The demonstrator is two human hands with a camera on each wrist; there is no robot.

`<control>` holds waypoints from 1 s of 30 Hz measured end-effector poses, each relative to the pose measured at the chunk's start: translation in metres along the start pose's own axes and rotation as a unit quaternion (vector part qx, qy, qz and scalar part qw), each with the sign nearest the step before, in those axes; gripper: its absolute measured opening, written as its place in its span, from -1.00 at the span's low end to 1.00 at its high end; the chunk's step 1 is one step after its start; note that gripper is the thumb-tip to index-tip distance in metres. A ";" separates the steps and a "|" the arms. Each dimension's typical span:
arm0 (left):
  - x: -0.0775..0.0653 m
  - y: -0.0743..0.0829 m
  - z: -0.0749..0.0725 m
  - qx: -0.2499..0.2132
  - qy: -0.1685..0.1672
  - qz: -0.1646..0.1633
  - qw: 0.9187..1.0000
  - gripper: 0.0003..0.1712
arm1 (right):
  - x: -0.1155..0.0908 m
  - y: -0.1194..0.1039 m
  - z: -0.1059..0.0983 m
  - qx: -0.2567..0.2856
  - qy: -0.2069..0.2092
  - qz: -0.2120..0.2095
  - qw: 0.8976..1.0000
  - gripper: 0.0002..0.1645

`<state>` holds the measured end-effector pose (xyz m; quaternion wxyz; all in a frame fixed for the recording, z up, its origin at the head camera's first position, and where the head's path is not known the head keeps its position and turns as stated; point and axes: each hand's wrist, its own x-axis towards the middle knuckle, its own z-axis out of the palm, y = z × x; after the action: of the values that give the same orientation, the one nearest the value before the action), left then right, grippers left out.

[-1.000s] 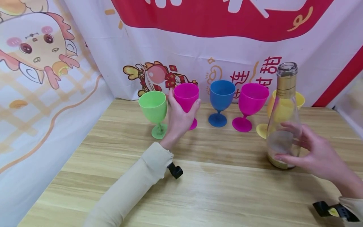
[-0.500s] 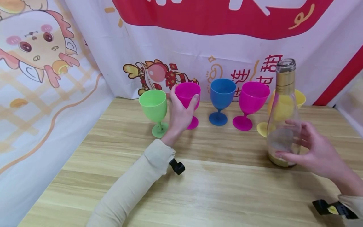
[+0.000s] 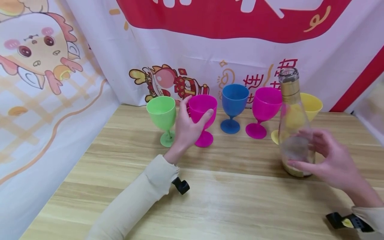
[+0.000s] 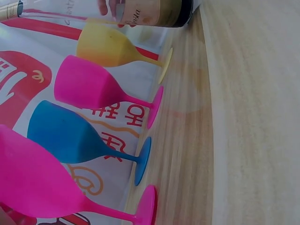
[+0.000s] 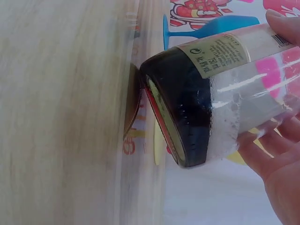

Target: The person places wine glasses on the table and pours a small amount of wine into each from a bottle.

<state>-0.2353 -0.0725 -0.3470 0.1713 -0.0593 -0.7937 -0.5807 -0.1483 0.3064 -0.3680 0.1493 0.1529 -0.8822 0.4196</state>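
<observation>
My left hand grips a magenta goblet around its bowl, thumb on the near side. That goblet stands upright, close to the table, between a green goblet and a blue goblet. In the left wrist view its bowl fills the lower left corner. My right hand holds a clear glass bottle low on its body. The bottle leans left, and in the right wrist view its base is tilted with one edge at the tabletop. Dark liquid and foam show near its bottom.
A second magenta goblet and a yellow goblet, partly behind the bottle, continue the row at the back of the wooden table. A printed cloth hangs right behind the row, with another cloth along the left side.
My left hand has drawn its magenta goblet toward me and slightly right, out of the row. The bottle in my right hand has tipped from upright, its neck shifting left.
</observation>
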 end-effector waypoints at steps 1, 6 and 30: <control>-0.002 0.000 -0.001 -0.002 -0.004 0.003 1.000 0.01 | 0.000 -0.001 0.001 -0.001 0.005 -0.007 1.000 0.11; -0.009 0.003 -0.005 -0.016 -0.030 0.013 0.999 -0.01 | 0.000 -0.002 0.000 -0.025 0.042 -0.025 0.999 0.13; -0.031 0.016 0.007 -0.045 -0.139 0.046 0.988 -0.12 | 0.009 -0.010 -0.026 -0.141 0.156 -0.169 0.963 0.34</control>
<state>-0.2032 -0.0576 -0.3446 0.0831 -0.1830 -0.7796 -0.5932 -0.1494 0.3195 -0.3419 0.3733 0.2096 -0.8598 0.2782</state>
